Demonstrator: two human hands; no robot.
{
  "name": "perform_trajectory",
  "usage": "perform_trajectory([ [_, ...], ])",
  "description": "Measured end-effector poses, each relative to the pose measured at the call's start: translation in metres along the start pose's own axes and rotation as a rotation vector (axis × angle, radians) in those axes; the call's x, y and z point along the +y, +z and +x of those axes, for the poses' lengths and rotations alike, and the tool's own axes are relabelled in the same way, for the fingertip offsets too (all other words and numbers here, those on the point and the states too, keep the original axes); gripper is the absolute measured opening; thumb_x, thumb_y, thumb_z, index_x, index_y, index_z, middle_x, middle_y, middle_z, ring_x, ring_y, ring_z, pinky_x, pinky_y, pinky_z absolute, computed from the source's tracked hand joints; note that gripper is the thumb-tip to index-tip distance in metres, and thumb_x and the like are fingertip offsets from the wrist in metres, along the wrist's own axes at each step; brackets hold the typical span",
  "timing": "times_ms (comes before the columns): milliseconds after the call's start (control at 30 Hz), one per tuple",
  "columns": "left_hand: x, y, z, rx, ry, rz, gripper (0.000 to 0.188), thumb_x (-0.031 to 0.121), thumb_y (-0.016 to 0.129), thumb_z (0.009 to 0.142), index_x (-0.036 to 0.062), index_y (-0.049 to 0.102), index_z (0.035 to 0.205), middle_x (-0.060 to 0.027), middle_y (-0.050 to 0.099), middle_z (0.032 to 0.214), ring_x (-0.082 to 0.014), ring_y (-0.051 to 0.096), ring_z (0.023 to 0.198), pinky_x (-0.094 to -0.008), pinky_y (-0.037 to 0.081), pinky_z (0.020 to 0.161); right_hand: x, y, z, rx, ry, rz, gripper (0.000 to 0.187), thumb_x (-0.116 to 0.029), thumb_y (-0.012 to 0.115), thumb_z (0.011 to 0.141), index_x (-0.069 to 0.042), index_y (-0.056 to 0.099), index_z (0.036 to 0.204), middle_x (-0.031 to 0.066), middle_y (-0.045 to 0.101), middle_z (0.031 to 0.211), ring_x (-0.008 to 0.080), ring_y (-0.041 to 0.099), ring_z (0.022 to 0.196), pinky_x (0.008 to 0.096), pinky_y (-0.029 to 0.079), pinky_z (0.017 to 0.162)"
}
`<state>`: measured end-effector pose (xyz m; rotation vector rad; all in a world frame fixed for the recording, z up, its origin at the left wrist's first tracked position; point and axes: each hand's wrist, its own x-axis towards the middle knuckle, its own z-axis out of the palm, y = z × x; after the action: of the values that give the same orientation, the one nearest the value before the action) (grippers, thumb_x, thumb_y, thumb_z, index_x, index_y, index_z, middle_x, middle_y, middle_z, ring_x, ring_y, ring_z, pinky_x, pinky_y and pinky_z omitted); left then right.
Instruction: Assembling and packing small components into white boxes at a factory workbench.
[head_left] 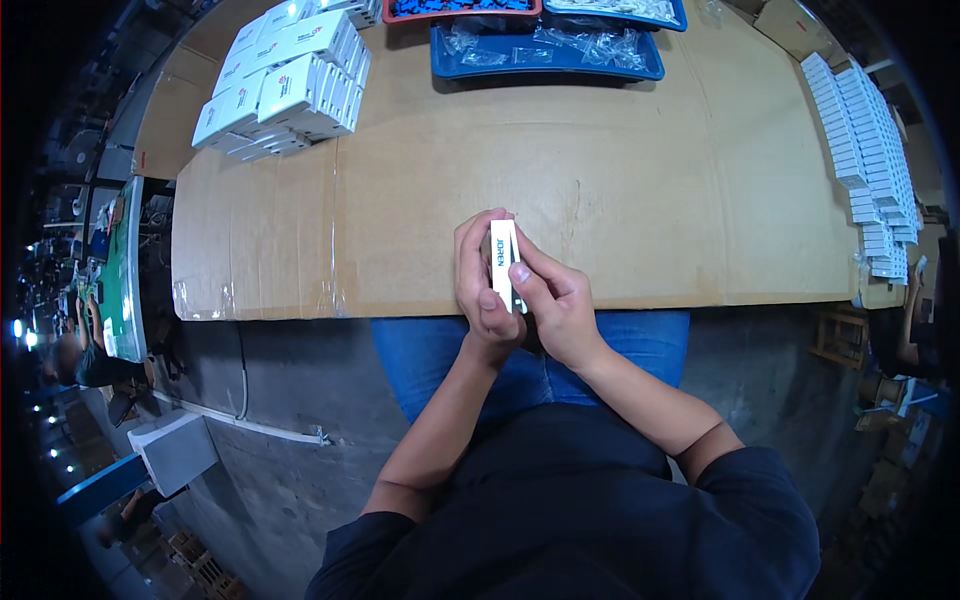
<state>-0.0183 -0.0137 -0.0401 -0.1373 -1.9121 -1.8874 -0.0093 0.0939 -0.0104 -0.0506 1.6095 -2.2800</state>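
A small white cardboard box (502,262) stands on its narrow side between my hands, just above the table's near edge. My left hand (474,275) is wrapped along its left side, thumb near the lower end. From the right, my right hand (560,308) grips it, thumb pressed on the right edge where a dark gap shows. Whether that gap is an open flap I cannot tell. The box's underside and most of my fingertips are hidden.
Stacked white boxes (290,85) stand at the far left of the cardboard-covered table (640,190). At the back are a blue tray (548,72) with clear plastic bags and a red tray (462,8) of blue pieces. More small white boxes (868,150) rise in columns at the right edge.
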Motion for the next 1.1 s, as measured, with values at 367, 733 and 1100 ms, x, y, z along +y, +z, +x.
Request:
perform_trajectory([
  [367, -0.005, -0.003, 0.002, -0.018, 0.009, -0.019, 0.095, 0.073, 0.031, 0.097, -0.0116, 0.048, 0.137, -0.0246, 0.05, 0.135, -0.0317, 0.057, 0.12, -0.0419, 0.047, 0.102, 0.001, -0.004, 0.001, 0.018, -0.103, -0.082, 0.052, -0.015, 0.059, 0.108, 0.005, 0.045, 0.153, 0.0147, 0.054, 0.151, 0.0161, 0.054, 0.132, 0.0285, 0.045, 0.108],
  [733, -0.006, -0.013, 0.009, -0.128, -0.403, -0.379, 0.101, 0.077, 0.031, 0.1, -0.0006, 0.021, 0.163, -0.018, 0.046, 0.151, -0.0277, 0.052, 0.136, -0.0413, 0.043, 0.113, -0.024, -0.031, 0.018, -0.034, -0.519, -0.849, 0.083, -0.046, 0.084, 0.078, -0.02, 0.055, 0.152, 0.024, 0.047, 0.15, 0.0464, 0.05, 0.138, 0.0546, 0.044, 0.113],
  [1100, 0.027, 0.004, 0.008, -0.163, -0.948, -0.77, 0.069, 0.062, 0.018, 0.11, 0.0099, 0.045, 0.146, -0.0121, 0.061, 0.132, -0.0227, 0.064, 0.121, -0.0387, 0.056, 0.101, -0.019, -0.057, 0.042, -0.208, -0.835, -0.861, 0.074, -0.048, 0.088, 0.072, -0.003, 0.069, 0.127, 0.0209, 0.062, 0.139, 0.0406, 0.061, 0.13, 0.0613, 0.043, 0.112],
])
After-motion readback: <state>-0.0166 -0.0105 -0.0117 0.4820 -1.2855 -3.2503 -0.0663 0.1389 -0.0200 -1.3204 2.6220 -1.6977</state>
